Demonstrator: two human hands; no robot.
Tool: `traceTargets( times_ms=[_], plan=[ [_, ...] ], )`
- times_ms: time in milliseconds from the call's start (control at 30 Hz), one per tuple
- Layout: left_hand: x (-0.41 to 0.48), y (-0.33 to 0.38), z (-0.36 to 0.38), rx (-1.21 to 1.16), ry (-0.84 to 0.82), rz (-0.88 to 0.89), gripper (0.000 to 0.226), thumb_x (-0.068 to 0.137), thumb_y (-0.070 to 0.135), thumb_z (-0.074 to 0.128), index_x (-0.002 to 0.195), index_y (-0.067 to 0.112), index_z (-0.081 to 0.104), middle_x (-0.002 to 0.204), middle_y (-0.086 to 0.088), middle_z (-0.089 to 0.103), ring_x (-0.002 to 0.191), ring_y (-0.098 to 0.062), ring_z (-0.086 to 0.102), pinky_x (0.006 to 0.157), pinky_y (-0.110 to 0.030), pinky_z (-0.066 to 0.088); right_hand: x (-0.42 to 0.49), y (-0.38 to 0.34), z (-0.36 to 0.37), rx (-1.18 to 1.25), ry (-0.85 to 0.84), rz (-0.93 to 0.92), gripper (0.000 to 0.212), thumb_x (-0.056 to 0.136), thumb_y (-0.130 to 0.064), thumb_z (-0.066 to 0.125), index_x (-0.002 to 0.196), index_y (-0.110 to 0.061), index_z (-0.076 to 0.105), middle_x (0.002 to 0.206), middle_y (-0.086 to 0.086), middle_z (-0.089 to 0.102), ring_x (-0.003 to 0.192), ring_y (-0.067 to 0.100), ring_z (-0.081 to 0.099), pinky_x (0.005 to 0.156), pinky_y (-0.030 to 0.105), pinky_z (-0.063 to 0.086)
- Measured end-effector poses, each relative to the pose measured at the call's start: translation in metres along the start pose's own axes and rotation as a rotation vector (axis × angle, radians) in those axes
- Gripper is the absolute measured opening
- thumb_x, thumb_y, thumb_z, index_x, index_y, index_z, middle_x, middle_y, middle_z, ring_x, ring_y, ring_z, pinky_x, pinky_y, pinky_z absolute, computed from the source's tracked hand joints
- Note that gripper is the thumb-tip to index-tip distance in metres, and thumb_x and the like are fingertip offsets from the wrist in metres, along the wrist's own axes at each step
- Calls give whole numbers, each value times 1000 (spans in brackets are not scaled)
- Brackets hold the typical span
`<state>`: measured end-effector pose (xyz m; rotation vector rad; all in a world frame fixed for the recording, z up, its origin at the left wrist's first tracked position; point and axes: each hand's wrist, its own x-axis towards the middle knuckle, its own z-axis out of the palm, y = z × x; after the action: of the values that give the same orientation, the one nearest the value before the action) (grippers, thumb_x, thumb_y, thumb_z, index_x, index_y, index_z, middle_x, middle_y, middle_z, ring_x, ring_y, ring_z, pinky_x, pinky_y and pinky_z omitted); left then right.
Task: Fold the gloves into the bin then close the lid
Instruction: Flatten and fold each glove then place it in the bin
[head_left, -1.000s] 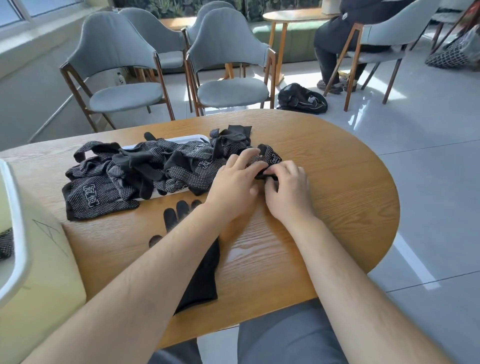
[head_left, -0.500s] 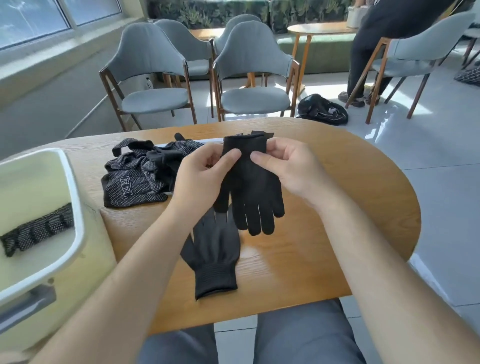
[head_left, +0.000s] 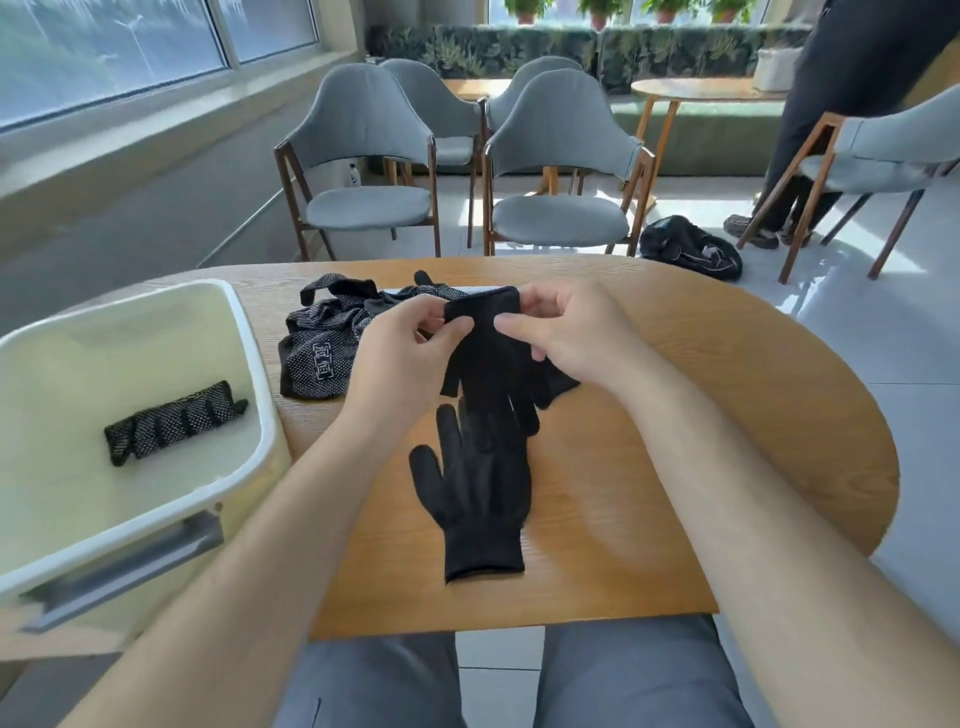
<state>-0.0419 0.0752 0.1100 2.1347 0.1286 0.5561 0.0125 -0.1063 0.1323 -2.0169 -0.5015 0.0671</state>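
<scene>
Head view shows us early in the job. Taking the bin (head_left: 249, 364) as our landmark: inside it, on its pale floor, lies one folded dotted glove bundle (head_left: 171, 422), the only piece we can count as done. Just beyond the bin's far right corner, on the counter (head_left: 727, 415), sits a loose heap of dotted gloves (head_left: 324, 343), not yet sorted or folded. Further from the bin, in front of us, a plain black glove (head_left: 475, 499) lies flat on the counter, cuff toward us and fingers pointing away.

Above that flat glove we hold its likely partner, a second black glove (head_left: 493, 364), hanging by the cuff with its fingers drooping down over the flat one's fingertips. Our left hand (head_left: 400, 358) pinches the cuff's near-bin edge between thumb and forefinger; our right hand (head_left: 576, 338) pinches the far edge the same way, other fingers curled.

We judge the step in hand to be laying this glove onto its mate before folding. Left to do: fold this pair, work through the heap, put everything in the bin, close the lid. No lid shows anywhere.
</scene>
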Motion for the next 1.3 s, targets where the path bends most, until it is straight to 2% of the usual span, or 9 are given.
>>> traceTargets(
  times_ms=[100,233,433,600,867,1000,1133,1200,1300],
  plan=[
    [2,12,-2,-87,28,7,4,96,29,67,93,30,69,84,12,67,67,-3,65,56,-16,49,1,-7,1,8,75,-35,5,96,-29,71,98,-26,74,75,-12,75,70,-1,69,64,13,51],
    [0,26,-10,-127,114,96,10,96,25,66,105,23,70,94,11,73,85,-6,71,75,-25,58,-6,-17,2,56,207,-217,8,94,-21,73,100,-26,73,94,-9,76,91,3,72,79,22,58],
    [-70,-33,-12,13,-58,321,12,88,10,76,100,13,72,103,7,71,98,-9,67,87,-34,56,-70,40,30,-33,68,-292,15,88,-14,79,102,-18,76,112,-10,74,103,8,70,91,30,58],
    [-123,-77,-6,99,-246,338,12,87,17,80,95,16,70,114,11,67,109,-5,63,92,-30,51,-118,78,62,-167,4,-407,16,84,-8,80,99,-15,77,114,-4,74,114,4,66,102,26,51],
    [-135,-86,-11,249,-264,547,19,89,36,74,90,17,72,108,12,66,102,-17,55,90,-35,47,-136,82,62,-307,-90,-368,14,85,-32,75,97,-25,78,127,-14,68,116,0,62,100,27,46],
    [-142,-89,-18,311,-351,525,26,86,47,74,97,24,71,113,16,63,108,-15,56,86,-42,48,-141,85,57,-366,-188,-388,25,85,-40,73,107,-29,76,139,-16,61,129,0,53,109,30,40],
    [-135,-89,-15,271,-313,508,16,90,37,71,93,21,71,102,16,66,100,-12,59,84,-39,50,-140,88,55,-362,-210,-373,39,80,-34,76,119,-28,71,142,-16,58,134,-3,48,112,30,38],
    [-129,-82,-12,193,-293,429,12,90,32,69,91,21,69,91,18,65,93,-6,57,82,-28,48,-134,87,56,-346,-169,-373,38,81,-32,75,119,-26,71,134,-16,63,128,0,54,108,35,43],
    [-119,-62,-8,-28,-206,193,9,90,22,75,90,26,67,86,13,65,82,-3,58,74,-15,42,-118,77,54,-282,-44,-327,21,90,-32,70,110,-29,73,104,-10,70,97,10,64,88,40,52]
  ],
)
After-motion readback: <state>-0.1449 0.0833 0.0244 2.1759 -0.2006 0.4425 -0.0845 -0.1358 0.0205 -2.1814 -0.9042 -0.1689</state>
